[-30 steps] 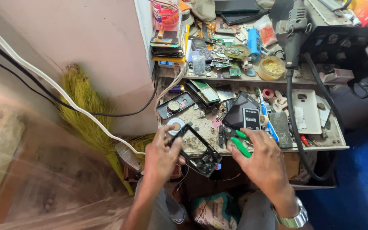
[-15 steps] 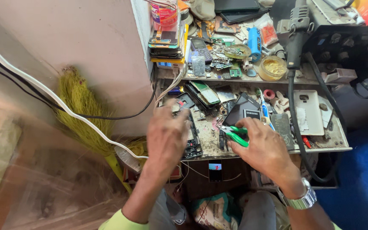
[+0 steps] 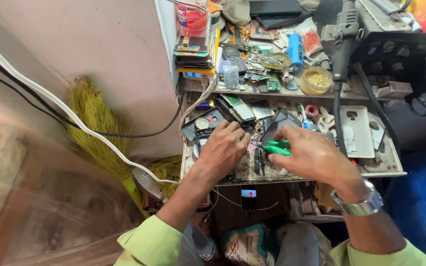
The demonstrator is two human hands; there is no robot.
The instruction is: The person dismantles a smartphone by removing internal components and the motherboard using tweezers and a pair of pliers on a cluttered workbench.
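- right hand [image 3: 316, 157] clamped on green-handled tool [image 3: 276, 148]; keep tip steady, pressure light
- left hand [image 3: 225, 148] fingers curled together, pinning small part on workbench [image 3: 371, 167]; grip unclear; hold it flat

We are looking down into a small, crowded phone-repair workshop. The counter [image 3: 371, 167] in front of us is grimy and strewn with opened handsets, a white phone back cover [image 3: 357, 129], loose screens and bits of circuit board. A shelf [image 3: 351, 92] just behind it carries a stack of phones [image 3: 193, 49], a blue cylinder [image 3: 296, 50], a round tub of yellowish paste [image 3: 316, 79] and more scrap parts. A dark hot-air handpiece [image 3: 343, 44] hangs beside a black station with knobs [image 3: 395, 49] at the right. A broom [image 3: 97, 128] leans on the bare wall at the left, with white and black cables [image 3: 50, 106] running across it.
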